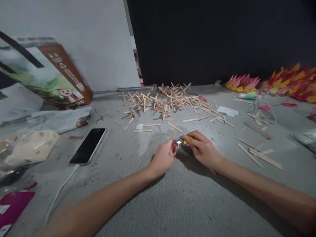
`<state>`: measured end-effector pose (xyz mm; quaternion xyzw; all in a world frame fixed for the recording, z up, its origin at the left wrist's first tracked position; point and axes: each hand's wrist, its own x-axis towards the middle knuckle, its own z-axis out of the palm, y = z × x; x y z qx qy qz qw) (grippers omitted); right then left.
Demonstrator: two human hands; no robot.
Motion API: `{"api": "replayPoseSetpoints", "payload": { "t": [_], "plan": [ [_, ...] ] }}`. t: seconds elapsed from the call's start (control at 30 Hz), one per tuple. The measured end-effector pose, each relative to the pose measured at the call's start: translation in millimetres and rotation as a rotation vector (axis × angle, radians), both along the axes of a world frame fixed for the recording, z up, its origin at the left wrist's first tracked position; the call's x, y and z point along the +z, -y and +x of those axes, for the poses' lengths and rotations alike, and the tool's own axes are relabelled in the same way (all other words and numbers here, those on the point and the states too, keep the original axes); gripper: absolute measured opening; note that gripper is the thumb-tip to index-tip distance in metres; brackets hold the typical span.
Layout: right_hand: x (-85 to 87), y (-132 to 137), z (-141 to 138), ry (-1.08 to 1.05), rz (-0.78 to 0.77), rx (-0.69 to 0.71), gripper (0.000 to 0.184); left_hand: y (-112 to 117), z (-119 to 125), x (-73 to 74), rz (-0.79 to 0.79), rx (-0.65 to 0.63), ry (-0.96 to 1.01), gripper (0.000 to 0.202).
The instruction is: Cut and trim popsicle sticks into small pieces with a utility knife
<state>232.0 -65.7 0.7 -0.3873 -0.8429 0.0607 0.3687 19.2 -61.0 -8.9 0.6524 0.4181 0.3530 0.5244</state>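
Note:
Near the middle of the table, my left hand pinches a short wooden craft stick, whose upper end pokes out above the fingers. My right hand is closed around a yellow utility knife. The metal blade of the knife points left and meets the stick at my left fingertips; whether it is cutting in cannot be made out. Just beyond the hands lie loose craft sticks and a small pale square packet.
A heap of joined craft sticks spreads along the back. On the left are a phone with a white cable, a printed bag and plastic packages. Loose sticks and red-yellow paper petals lie at right.

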Motion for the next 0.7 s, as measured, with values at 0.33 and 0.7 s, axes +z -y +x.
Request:
{"api": "replayPoseSetpoints", "payload": {
  "t": [0.33, 0.7],
  "plan": [
    [1.2, 0.1, 0.0, -0.042, -0.032, 0.044, 0.044, 3.7, -1.8, 1.9, -0.072, -0.022, 0.103, 0.022],
    [2.7, -1.3, 0.5, -0.074, -0.028, 0.070, 0.042, 0.4, 0.7, 1.7, 0.018, -0.019, -0.034, 0.020]
  ]
}}
